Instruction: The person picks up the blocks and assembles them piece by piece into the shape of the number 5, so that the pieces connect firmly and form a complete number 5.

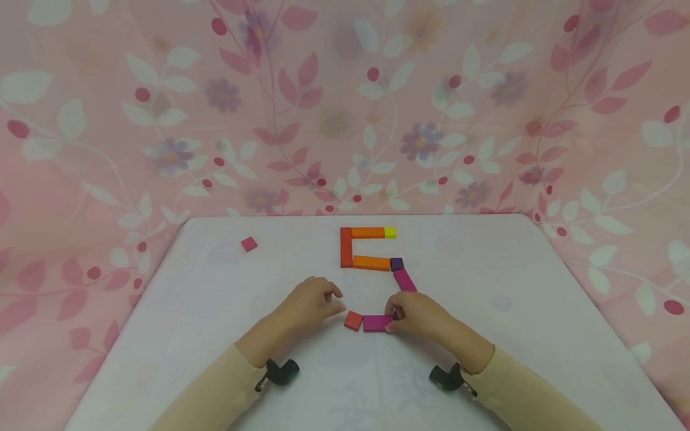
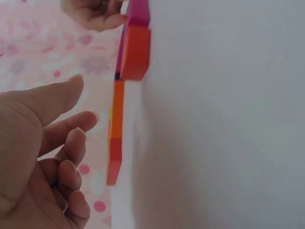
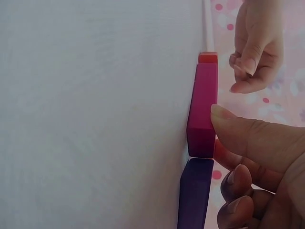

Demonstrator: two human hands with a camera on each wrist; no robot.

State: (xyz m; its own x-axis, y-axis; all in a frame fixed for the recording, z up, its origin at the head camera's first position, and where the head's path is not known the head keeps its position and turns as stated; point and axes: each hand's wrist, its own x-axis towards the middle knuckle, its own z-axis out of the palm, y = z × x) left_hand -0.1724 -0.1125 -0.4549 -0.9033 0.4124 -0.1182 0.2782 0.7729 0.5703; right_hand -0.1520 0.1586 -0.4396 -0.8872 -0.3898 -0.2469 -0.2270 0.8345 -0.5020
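My right hand (image 1: pixel 420 314) pinches the right end of a magenta block (image 1: pixel 376 324) lying flat on the table, with the thumb at its near edge. A dark purple block (image 3: pixel 196 191) lies beside that end, mostly hidden by the hand in the head view. Touching or nearly touching the magenta block's left end is an orange-red cube (image 1: pixel 353 321). Just left of this cube hovers my left hand (image 1: pixel 309 302), its fingers loosely bent and holding nothing. Beyond the right hand, a second magenta block (image 1: pixel 405 279) slants up to a purple cube (image 1: pixel 397 263).
Farther back, a red block (image 1: pixel 346 247) joins an upper orange block (image 1: pixel 368 233) and a lower orange block (image 1: pixel 372 263). A yellow cube (image 1: pixel 390 232) ends the upper row. One pinkish-red cube (image 1: pixel 249 244) lies apart at the back left of the white table (image 1: pixel 178 311).
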